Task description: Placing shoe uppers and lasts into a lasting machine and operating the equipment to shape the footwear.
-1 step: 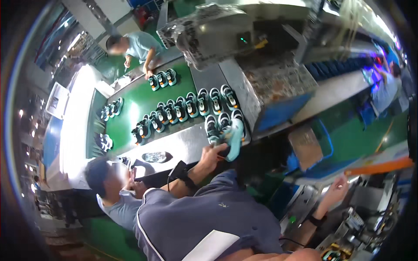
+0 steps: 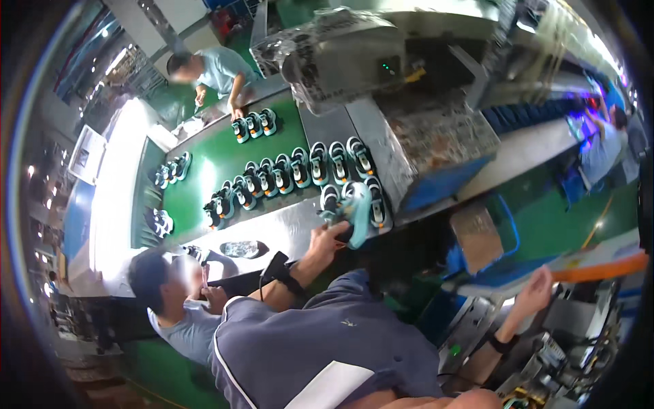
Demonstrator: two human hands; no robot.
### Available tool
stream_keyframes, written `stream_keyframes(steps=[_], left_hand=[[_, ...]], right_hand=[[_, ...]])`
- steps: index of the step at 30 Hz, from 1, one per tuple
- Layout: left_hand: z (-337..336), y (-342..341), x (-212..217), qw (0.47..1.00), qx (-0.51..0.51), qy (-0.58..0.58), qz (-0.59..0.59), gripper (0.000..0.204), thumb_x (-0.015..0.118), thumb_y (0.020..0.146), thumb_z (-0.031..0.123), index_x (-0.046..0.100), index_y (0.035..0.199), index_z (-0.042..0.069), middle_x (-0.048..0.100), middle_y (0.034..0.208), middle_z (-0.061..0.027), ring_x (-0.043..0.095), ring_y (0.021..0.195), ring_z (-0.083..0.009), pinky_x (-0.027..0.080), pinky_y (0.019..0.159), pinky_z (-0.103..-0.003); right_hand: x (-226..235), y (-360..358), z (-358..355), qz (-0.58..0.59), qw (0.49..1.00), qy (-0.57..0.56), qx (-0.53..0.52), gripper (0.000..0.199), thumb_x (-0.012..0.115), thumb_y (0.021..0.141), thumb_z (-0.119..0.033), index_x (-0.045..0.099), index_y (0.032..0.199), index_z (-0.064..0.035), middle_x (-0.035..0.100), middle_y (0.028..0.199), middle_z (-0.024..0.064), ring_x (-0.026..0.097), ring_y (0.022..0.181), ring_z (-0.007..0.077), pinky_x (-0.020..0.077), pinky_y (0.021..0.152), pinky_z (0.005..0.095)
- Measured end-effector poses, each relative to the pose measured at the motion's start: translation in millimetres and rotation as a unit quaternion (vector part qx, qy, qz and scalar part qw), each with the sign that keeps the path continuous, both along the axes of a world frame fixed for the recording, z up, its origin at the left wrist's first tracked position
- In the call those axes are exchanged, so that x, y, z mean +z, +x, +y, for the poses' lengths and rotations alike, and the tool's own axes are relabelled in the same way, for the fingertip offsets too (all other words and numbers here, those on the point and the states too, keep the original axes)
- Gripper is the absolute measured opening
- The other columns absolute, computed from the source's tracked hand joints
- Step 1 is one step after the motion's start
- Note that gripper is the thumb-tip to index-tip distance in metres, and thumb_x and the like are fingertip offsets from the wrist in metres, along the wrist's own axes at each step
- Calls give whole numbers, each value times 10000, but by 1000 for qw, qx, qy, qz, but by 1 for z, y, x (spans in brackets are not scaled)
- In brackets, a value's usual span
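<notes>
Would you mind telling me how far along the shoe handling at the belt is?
Done: many shoes sit in rows on the green belt. In hand: the left hand grips a teal-soled shoe at the belt's end. The right hand is empty.

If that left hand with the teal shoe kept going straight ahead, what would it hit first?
Likely the pair of shoes just beyond the left hand and its teal shoe, at the conveyor's near edge; depth is hard to judge.

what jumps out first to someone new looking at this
Rows of small sneakers on a green conveyor belt at centre. The left hand grips a teal-soled shoe at the belt's near end, while the right hand reaches toward an orange-edged tray at right.
</notes>
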State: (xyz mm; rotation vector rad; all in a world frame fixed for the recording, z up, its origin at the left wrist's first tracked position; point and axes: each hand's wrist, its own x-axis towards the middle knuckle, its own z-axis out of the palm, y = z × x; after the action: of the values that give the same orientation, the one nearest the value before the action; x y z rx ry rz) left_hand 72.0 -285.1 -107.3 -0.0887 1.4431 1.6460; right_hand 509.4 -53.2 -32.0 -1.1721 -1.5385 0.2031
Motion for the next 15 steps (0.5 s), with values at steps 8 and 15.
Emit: stream_keyframes(steps=[8,15], left_hand=[[44,-274,-86,981,133,-53,134,363,747,747,203,589,1005,4,656,872,-97,607,602,-183,454,515,-306],[104,-483,-181,973,158,-72,153,326,742,727,211,625,907,-36,659,823,-133,637,616,-210,501,495,-300]], right_hand=[[260,-357,129,-234,918,232,220,198,651,872,-56,662,1070,-60,669,947,37,590,802,127,481,701,265],[320,-684,222,-409,847,195,276,442,663,874,-332,570,1251,-122,654,1131,135,654,967,206,505,788,318]])
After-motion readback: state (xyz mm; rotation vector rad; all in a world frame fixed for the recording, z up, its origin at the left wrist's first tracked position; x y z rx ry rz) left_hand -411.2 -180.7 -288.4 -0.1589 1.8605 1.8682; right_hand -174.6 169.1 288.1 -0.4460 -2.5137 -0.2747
